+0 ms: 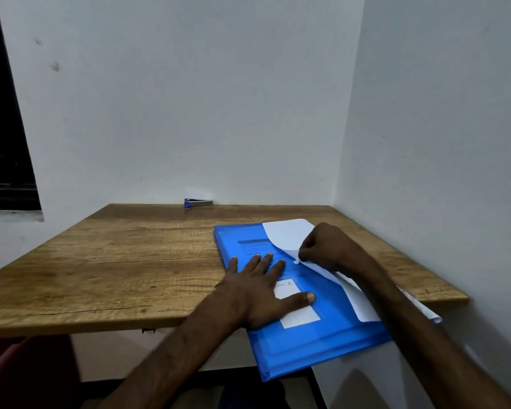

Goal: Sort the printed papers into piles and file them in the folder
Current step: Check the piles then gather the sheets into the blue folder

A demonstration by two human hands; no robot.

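A translucent blue plastic folder [331, 329] lies on the right part of the wooden table [115, 261], its near end hanging over the front edge. Printed papers [255, 249] show faintly through its cover. My left hand [266, 293] presses flat on the folder, fingers spread, thumb on a white label [300, 315]. My right hand [325, 246] pinches the tip of the folder's pale flap [283, 234] beside the small snap button [296, 262]. The flap's inner side faces up along the right edge.
A small blue and silver stapler [198, 202] sits at the table's back edge against the wall. Walls close in behind and on the right. A dark window [3, 128] is at the left. A reddish seat [27, 364] shows below the table's front left.
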